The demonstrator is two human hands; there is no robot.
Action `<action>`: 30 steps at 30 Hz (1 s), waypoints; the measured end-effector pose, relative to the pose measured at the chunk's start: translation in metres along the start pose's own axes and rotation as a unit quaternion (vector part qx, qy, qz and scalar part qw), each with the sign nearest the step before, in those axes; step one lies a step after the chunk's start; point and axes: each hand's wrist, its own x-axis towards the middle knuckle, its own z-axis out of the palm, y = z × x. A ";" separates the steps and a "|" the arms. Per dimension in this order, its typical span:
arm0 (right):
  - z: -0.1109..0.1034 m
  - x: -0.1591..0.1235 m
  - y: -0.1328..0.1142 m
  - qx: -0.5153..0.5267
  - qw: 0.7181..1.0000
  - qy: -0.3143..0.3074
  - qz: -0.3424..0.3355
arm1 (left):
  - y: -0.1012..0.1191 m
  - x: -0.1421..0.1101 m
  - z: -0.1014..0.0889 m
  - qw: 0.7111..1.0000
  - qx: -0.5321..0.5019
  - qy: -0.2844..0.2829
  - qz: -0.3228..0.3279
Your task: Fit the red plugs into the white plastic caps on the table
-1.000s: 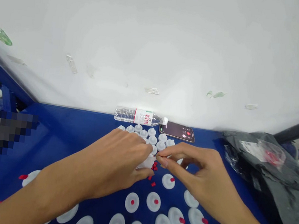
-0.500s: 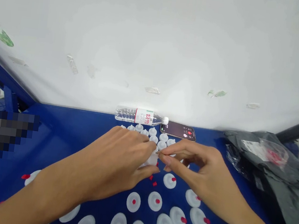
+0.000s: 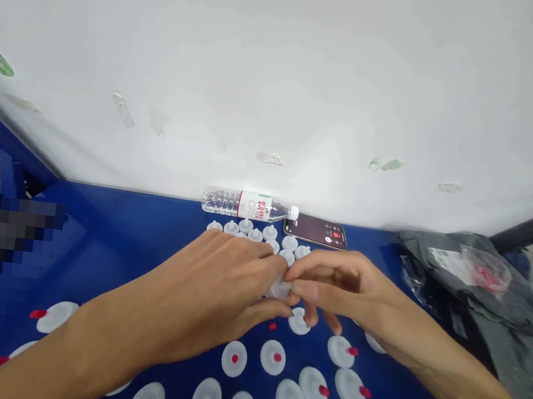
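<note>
Nearby, on the blue worktop (image 3: 112, 226): a clear bottle (image 3: 249, 206) lies on its side by the wall (image 3: 283, 65), cap beside a phone (image 3: 316, 230); a dark plastic bag (image 3: 490, 317) covers the right side.
White discs around: plain ones (image 3: 255, 235) cluster beyond the hands; red-tipped ones (image 3: 234, 358) lie spread on the near side.
In the way: the hands hide part of the cluster; one red bit (image 3: 272, 325) shows below the left thumb.
Left hand (image 3: 232, 279): grip pinching a white disc (image 3: 279, 288), raised in front of the cluster.
Right hand (image 3: 358, 282): thumb and forefinger against that disc, other fingers hanging loose; cannot tell whether its grip pinches anything.
Since half a second ago: right hand's lower fingers reach further down; left hand nearly unmoved.
</note>
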 end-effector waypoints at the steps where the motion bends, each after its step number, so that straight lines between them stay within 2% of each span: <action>1: -0.001 0.001 0.000 0.021 1.000 -0.003 0.011 | 0.000 0.000 0.001 1.000 -0.001 -0.002 0.000; 5: -0.007 0.001 0.001 0.036 0.999 -0.002 0.018 | 0.000 -0.001 0.004 1.000 -0.017 -0.004 -0.012; 8: -0.014 0.001 0.001 -0.032 0.999 0.025 0.002 | -0.004 -0.004 0.005 0.999 0.004 0.005 -0.033; 10: -0.020 0.002 0.000 -0.100 0.994 0.046 0.019 | -0.009 -0.006 0.004 0.998 0.038 0.013 -0.041; 14: -0.025 0.002 0.002 -0.219 0.971 0.031 0.087 | -0.019 -0.010 0.005 0.996 0.087 -0.006 -0.029; 17: -0.025 0.002 0.011 -0.304 0.948 0.003 0.092 | -0.021 -0.012 0.006 0.994 0.100 -0.017 -0.029; 20: -0.026 0.002 0.019 -0.373 0.924 0.003 0.083 | -0.021 -0.013 0.008 0.995 0.099 -0.011 -0.012; 23: -0.028 0.003 0.023 -0.400 0.913 0.003 0.082 | -0.021 -0.013 0.011 0.996 0.092 0.001 -0.007; 30: -0.029 0.009 0.023 -0.436 0.895 0.015 0.094 | -0.025 -0.012 0.015 0.996 0.076 -0.037 -0.020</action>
